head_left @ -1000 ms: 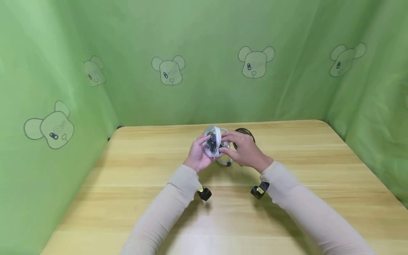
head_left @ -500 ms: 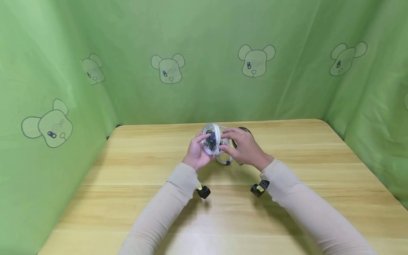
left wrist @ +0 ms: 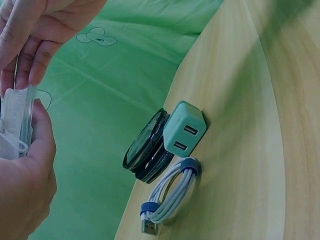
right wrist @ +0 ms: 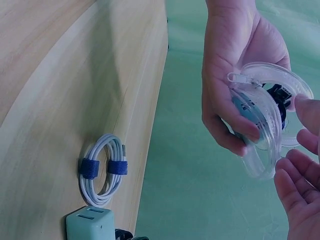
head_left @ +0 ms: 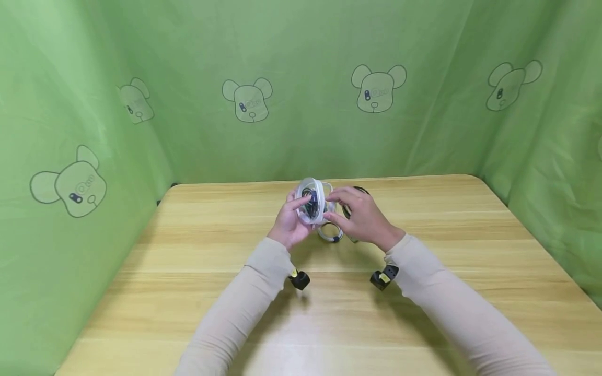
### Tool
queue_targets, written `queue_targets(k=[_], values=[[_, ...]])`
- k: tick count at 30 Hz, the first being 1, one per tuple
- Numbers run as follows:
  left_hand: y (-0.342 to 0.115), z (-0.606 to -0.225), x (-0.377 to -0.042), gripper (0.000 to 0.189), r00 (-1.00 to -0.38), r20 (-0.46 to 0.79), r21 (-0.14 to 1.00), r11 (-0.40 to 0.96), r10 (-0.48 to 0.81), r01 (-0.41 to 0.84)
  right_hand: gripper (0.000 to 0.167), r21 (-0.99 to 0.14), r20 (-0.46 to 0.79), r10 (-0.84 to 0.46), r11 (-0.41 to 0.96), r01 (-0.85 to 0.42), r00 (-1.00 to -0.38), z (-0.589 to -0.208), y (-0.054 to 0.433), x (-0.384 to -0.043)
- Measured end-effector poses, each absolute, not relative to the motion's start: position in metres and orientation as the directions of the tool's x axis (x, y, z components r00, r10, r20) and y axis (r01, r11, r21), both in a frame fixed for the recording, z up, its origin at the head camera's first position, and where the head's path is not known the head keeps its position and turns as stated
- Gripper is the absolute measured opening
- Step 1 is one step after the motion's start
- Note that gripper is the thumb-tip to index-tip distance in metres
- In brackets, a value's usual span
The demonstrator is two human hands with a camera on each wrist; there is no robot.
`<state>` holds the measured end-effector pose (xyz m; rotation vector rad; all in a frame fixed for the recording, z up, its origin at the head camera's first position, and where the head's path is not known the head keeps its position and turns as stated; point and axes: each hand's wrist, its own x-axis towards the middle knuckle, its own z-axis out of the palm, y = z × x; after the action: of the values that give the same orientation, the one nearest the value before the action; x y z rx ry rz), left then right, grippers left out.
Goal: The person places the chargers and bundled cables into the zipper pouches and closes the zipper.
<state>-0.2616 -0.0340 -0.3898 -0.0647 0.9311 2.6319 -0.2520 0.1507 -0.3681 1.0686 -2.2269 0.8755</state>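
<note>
My left hand (head_left: 288,222) holds a clear round zip pouch (right wrist: 262,132) above the table, its fingers wrapped round one side. The pouch's two halves are parted, and its zip pull (right wrist: 242,78) hangs near the left hand. Inside lies a bundled dark cable (right wrist: 281,102) with a plug end; in the head view something blue shows there too. My right hand (head_left: 364,216) is at the opposite edge, thumb and fingertips on the rim. In the left wrist view, part of the pouch is cut off by the frame.
On the wooden table (head_left: 423,313) beyond the hands lie a coiled white USB cable (left wrist: 175,192) with blue straps, a mint two-port charger (left wrist: 185,129) and a round black-rimmed object (left wrist: 146,147). Green curtains (head_left: 301,146) close off the back and sides.
The pouch and left hand have shifted slightly up and to the left, and the pouch has turned a little, showing more of its contents. The right hand stays almost in place.
</note>
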Motion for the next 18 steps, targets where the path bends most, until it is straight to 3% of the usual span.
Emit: queue_targets(k=[18], values=[[-0.0318,-0.3822,-0.2654,0.051,-0.955,-0.140,0.559,-0.775,0.261,-0.294,0.029,-0.351,0.684,-0.467,0.464,-0.814,-0.561,-0.3673,0.1499,-0.2491]])
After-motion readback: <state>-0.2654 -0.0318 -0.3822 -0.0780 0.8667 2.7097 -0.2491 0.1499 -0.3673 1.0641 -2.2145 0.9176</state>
